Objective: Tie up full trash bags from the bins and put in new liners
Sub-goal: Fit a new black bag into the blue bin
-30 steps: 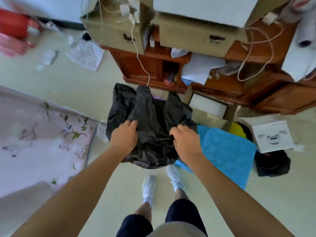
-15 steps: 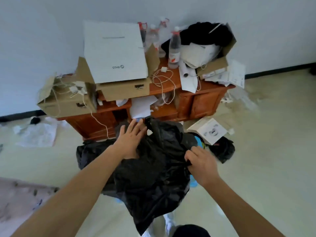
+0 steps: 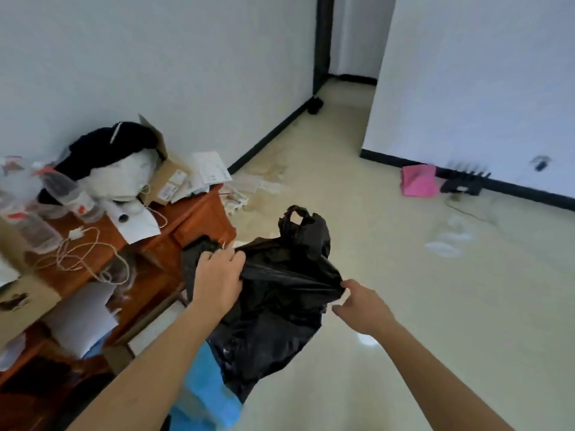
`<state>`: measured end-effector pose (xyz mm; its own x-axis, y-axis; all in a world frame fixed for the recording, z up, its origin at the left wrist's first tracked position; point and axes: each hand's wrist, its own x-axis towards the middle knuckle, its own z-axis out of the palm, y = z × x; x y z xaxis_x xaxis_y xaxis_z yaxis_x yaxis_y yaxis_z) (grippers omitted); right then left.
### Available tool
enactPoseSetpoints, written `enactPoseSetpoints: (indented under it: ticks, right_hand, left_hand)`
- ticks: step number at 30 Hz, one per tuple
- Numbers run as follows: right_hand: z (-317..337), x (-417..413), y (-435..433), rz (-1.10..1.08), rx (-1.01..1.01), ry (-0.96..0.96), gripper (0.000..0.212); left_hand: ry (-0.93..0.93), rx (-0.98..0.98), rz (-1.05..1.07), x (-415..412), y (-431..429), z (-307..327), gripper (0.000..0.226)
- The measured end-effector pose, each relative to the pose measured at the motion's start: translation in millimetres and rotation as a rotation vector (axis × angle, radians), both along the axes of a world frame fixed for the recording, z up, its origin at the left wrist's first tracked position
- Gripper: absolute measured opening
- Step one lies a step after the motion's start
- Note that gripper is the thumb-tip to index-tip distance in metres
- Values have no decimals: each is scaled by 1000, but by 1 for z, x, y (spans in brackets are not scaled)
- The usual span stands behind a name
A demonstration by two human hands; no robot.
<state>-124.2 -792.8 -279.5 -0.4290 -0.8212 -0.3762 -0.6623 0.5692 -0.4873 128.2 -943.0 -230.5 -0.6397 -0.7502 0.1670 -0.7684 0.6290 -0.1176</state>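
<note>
Black plastic trash bag (image 3: 280,309) hanging between my two hands, clear of the floor.

My left hand (image 3: 219,275) is gripping a bunched fistful of the rim, fingers curled tight. My right hand (image 3: 361,306) is pinching the opposite edge between thumb and fingertips, stretching the film taut. The bag is sagging slack in the air just off the wooden desk's (image 3: 199,219) right end, with one handle loop (image 3: 295,216) standing up behind. I'm judging the mouth is being gathered, so I'm wanting both grips level and an even pull that isn't tearing the thin film.
</note>
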Motion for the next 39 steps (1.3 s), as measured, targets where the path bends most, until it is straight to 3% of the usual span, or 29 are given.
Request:
enactPoseSetpoints:
  ticks: [4, 9, 12, 14, 19, 22, 25, 27, 30, 32, 34, 37, 39]
  right_hand:
    - [-3, -103, 46, -227, -155, -52, 68]
    - [24, -223, 88, -439, -603, 225, 57]
    - [41, -297, 103, -393, -653, 395, 42]
    - [44, -347, 113, -324, -566, 476, 34]
    - [30, -459, 134, -246, -300, 402, 40]
    - [18, -524, 144, -219, -194, 355, 74]
    - [15, -594, 154, -115, 59, 330, 101]
    - [8, -639, 164, -47, 219, 325, 87]
    - [-4, -712, 195, -81, 298, 296, 45]
    - [-2, -755, 226, -157, 274, 390, 36]
    - [10, -795, 261, -282, 238, 460, 27]
    - [22, -836, 311, -466, 268, 527, 14]
    - [17, -862, 347, -546, 264, 581, 19]
  left_hand:
    - [68, -105, -218, -150, 17, 6, 35]
    - [196, -211, -612, -322, 61, 14, 21]
    - [258, -273, -804, -402, 88, 23, 26]
    - [309, -297, -937, -452, 102, 28, 38]
    - [472, -337, -1183, -570, 126, 31, 32]
    - [527, -334, -1283, -645, 131, 22, 35]
    - [579, -288, -1345, -734, 130, 9, 35]
    - [603, -252, -1373, -795, 130, 5, 37]
    - [595, -197, -1417, -891, 130, 4, 41]
    - [526, -201, -1468, -946, 130, 3, 37]
    - [349, -171, -1536, -1005, 131, 0, 13]
    - [-63, -59, -1559, -1074, 147, -3, 38]
    - [-270, 60, -1548, -1119, 174, -3, 62]
